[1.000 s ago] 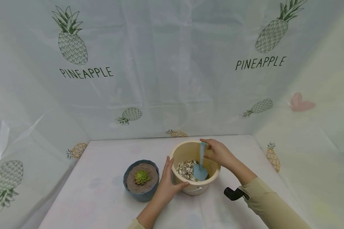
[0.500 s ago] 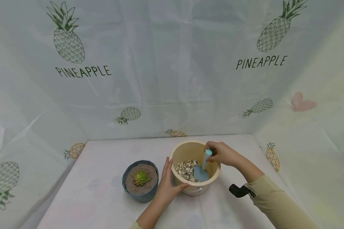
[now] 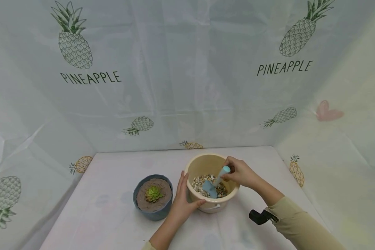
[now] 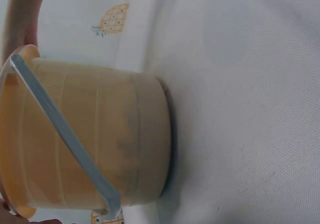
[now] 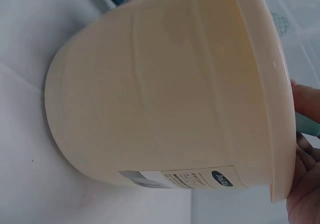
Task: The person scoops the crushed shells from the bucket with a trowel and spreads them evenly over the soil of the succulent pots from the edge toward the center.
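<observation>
My right hand [image 3: 242, 172] pinches the handle of a small blue trowel [image 3: 209, 189] inside a cream bucket [image 3: 207, 208]. Small stones [image 3: 200, 181] cover the bucket's floor, and the tilted trowel's blade is among them. With its fingers stretched along the bucket's left side and the thumb across the front rim, my left hand [image 3: 183, 205] steadies the bucket. The left wrist view shows the bucket's wall [image 4: 85, 114] and its grey carrying handle [image 4: 67, 134]. Part of the right hand [image 5: 305, 184] and the trowel's handle [image 5: 307, 124] show past the rim in the right wrist view.
Left of the bucket, close to my left forearm, stands a blue pot [image 3: 156, 216] of brown soil with a green succulent [image 3: 154, 193]. A pale cloth [image 3: 106, 222] covers the table. Pineapple-printed sheeting [image 3: 181, 86] encloses the back and sides.
My right hand has shifted on the trowel's handle, which now leans right instead of standing nearly upright. The blade has moved left through the stones. My left hand stays on the bucket.
</observation>
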The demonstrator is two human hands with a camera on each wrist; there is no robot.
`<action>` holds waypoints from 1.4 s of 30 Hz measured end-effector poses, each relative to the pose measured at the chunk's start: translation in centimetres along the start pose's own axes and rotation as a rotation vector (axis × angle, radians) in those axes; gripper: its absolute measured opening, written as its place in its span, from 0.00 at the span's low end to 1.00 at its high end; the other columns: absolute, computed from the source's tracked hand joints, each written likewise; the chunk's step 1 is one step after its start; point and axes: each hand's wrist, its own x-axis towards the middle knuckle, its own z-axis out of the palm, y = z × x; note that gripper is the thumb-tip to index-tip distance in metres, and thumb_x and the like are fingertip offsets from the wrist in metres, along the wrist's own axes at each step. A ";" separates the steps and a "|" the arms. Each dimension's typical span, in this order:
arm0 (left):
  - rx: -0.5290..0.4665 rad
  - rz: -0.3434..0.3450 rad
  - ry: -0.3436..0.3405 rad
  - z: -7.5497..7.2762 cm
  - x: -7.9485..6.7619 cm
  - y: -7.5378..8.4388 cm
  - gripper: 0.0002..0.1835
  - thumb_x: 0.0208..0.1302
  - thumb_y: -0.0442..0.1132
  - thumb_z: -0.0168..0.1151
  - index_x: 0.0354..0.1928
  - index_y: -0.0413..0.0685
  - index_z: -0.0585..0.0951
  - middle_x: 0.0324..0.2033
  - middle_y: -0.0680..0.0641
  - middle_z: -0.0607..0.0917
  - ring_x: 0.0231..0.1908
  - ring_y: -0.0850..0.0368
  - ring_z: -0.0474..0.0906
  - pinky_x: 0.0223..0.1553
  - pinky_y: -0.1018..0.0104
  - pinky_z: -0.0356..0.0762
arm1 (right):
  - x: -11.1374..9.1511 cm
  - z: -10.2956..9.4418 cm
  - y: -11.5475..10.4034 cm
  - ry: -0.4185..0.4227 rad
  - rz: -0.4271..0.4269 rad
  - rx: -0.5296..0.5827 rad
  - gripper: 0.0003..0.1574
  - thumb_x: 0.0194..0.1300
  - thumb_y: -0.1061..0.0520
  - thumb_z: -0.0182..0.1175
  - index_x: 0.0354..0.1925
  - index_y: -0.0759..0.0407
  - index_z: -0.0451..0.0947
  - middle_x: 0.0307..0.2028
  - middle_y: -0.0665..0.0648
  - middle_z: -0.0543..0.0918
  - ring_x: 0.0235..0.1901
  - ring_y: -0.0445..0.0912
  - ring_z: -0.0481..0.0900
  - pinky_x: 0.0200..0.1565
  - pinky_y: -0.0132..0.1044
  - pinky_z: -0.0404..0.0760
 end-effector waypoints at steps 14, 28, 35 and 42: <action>0.013 -0.002 -0.008 0.0 0.0 0.0 0.62 0.46 0.56 0.77 0.77 0.52 0.49 0.76 0.48 0.40 0.73 0.37 0.41 0.64 0.33 0.51 | -1.1 -0.2 -0.6 0.260 -0.012 -0.045 0.17 0.55 0.68 0.71 0.38 0.61 0.72 0.40 0.60 0.81 0.37 0.52 0.84 0.35 0.34 0.84; 0.017 -0.004 -0.003 0.0 0.0 -0.1 0.61 0.45 0.58 0.77 0.77 0.53 0.50 0.76 0.49 0.41 0.73 0.38 0.41 0.64 0.32 0.51 | -1.5 0.5 0.3 0.110 -0.202 -0.260 0.18 0.51 0.69 0.73 0.32 0.55 0.74 0.32 0.48 0.80 0.31 0.40 0.76 0.30 0.33 0.80; 0.018 0.005 0.007 -0.1 0.1 -0.1 0.60 0.44 0.58 0.78 0.76 0.52 0.53 0.76 0.48 0.43 0.73 0.39 0.42 0.64 0.33 0.52 | -1.5 0.6 0.2 0.046 -0.192 -0.166 0.18 0.51 0.69 0.73 0.32 0.56 0.74 0.33 0.49 0.82 0.30 0.40 0.78 0.30 0.33 0.81; 0.030 0.013 0.006 -0.1 0.1 -0.2 0.60 0.44 0.58 0.78 0.75 0.51 0.53 0.76 0.47 0.44 0.73 0.39 0.43 0.65 0.35 0.53 | -1.5 0.2 -0.2 0.032 -0.133 -0.121 0.18 0.51 0.69 0.73 0.32 0.55 0.74 0.32 0.50 0.82 0.30 0.43 0.77 0.28 0.34 0.80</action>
